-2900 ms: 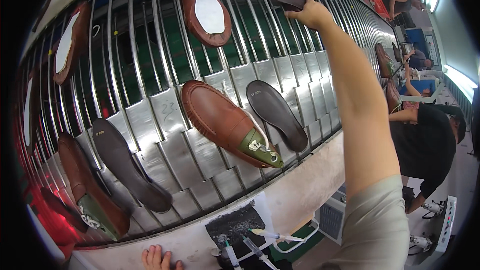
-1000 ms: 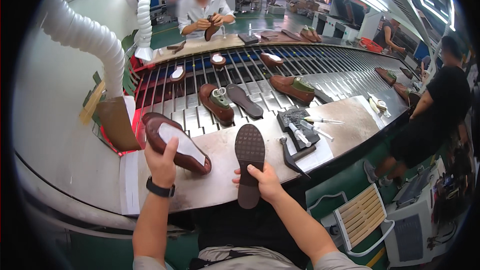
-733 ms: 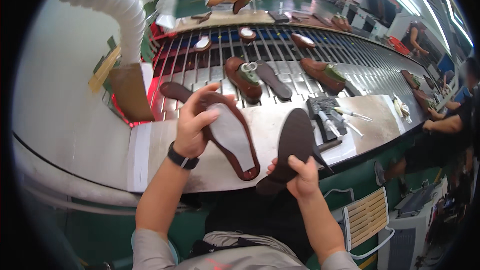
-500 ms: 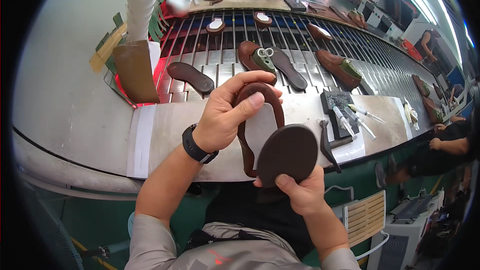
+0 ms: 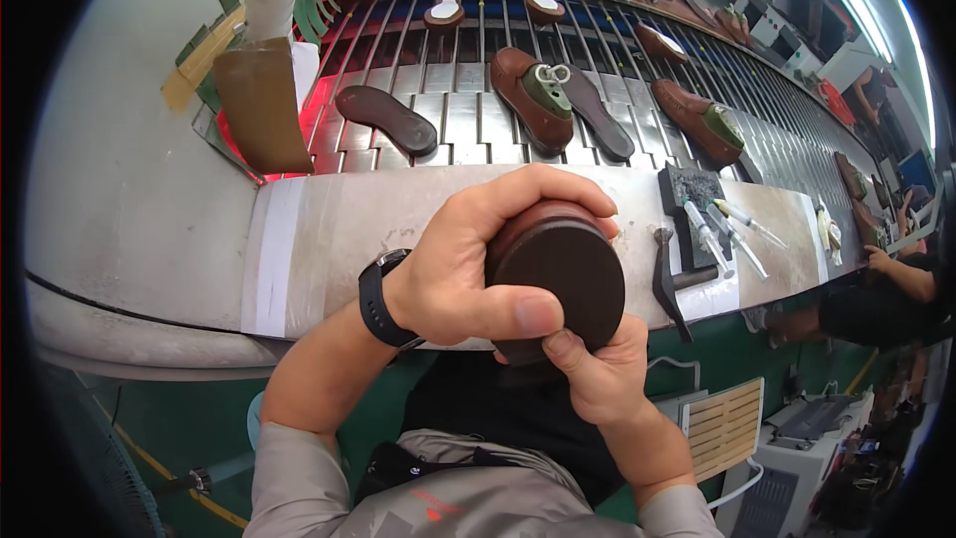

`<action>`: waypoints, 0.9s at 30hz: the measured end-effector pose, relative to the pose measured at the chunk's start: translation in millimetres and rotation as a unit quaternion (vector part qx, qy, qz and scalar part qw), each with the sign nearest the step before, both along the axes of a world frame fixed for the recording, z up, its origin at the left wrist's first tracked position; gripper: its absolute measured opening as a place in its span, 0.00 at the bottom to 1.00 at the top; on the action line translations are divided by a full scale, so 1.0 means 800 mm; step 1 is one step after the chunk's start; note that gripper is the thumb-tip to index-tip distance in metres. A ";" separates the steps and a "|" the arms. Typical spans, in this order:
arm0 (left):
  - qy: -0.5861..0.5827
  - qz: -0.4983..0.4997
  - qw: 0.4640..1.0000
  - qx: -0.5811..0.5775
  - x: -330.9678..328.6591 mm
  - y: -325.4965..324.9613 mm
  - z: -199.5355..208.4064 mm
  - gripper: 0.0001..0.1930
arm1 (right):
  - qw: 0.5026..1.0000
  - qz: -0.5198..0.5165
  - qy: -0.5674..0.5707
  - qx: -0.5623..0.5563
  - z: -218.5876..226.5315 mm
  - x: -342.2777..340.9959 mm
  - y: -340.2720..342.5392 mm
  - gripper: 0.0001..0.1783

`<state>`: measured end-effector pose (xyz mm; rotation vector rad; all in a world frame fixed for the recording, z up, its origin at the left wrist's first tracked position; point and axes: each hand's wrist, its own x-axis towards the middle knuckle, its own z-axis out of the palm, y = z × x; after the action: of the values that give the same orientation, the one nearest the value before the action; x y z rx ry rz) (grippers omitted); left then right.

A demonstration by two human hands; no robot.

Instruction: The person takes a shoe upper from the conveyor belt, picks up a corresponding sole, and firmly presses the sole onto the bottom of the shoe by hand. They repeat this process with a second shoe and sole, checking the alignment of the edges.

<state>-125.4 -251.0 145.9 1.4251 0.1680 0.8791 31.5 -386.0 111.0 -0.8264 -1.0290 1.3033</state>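
Left hand point(image 5: 468, 264) and right hand point(image 5: 609, 379) closed about a single pair of parts. The left curls over the far end of a brown leather shoe point(image 5: 533, 218), its thumb pressed flat on a dark brown outsole point(image 5: 573, 274); the right pinches the outsole's near part, thumb uppermost. The outsole lies against the shoe, rounded end away from the wearer, both held up over the near edge of the workbench point(image 5: 349, 229). Step in hand, as judged: outsole being matched to shoe bottom. The next move would call for even edges all round before firm thumb pressure; whether the near end is seated cannot be told, the hands covering it. To the right on the bench: a shoemaker's hammer point(image 5: 665, 284), just beside a dark block point(image 5: 679, 187) with syringes point(image 5: 702, 229) on and near it. Beyond, on the conveyor point(image 5: 464, 125), from left: a loose outsole point(image 5: 386, 120), then a green-lined brown shoe point(image 5: 538, 105) with another outsole point(image 5: 600, 120) beside it.
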 end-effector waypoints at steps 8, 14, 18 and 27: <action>0.000 -0.011 0.994 0.111 -0.002 0.010 -0.006 0.47 | 1.000 -0.011 0.001 -0.004 -0.005 -0.001 -0.002 0.19; 0.007 -0.015 0.994 0.105 -0.003 0.007 -0.003 0.44 | 1.000 -0.012 -0.012 -0.004 -0.005 -0.002 -0.002 0.19; 0.024 -0.009 0.996 0.089 -0.007 0.003 0.003 0.40 | 0.999 -0.022 -0.006 -0.032 0.005 -0.007 -0.004 0.19; 0.058 0.004 0.996 0.063 -0.015 -0.008 0.018 0.25 | 0.999 -0.012 -0.029 -0.023 0.004 -0.007 -0.004 0.16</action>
<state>-137.3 -257.7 160.2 1.5942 0.2084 0.8257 25.9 -389.3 113.8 -0.9134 -1.0350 1.2944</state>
